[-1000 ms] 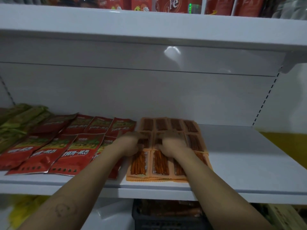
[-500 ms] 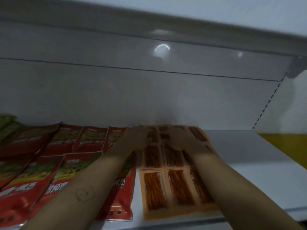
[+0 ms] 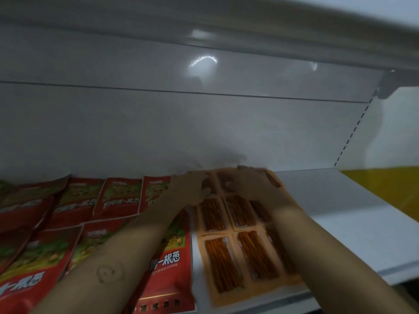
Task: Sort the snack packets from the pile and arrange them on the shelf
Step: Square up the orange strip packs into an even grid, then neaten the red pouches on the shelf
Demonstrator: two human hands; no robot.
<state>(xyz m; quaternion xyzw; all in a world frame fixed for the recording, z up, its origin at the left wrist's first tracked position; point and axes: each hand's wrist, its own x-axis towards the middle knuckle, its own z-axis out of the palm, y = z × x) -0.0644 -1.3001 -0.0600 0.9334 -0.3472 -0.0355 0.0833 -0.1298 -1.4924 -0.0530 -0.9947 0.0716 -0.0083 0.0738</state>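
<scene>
Stick packets (image 3: 256, 257) lie on the shelf (image 3: 340, 223) — pouches (image 3: 118, 196) to their left.

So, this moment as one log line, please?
left hand: on orange packets, back row | right hand: same row | red packets: left of them | all on shelf

The light is dim and greyish under the upper shelf (image 3: 294, 45). A bright arc of glare sits on the glossy back panel (image 3: 136, 123) — a smaller glint shows further right. A soft shadow spreads on the panel just above the left hand (image 3: 188, 191) and right hand (image 3: 251, 186), both smeared by motion blur. The red packets (image 3: 118, 198) look soft, and straight lines bow toward the frame edges.
</scene>
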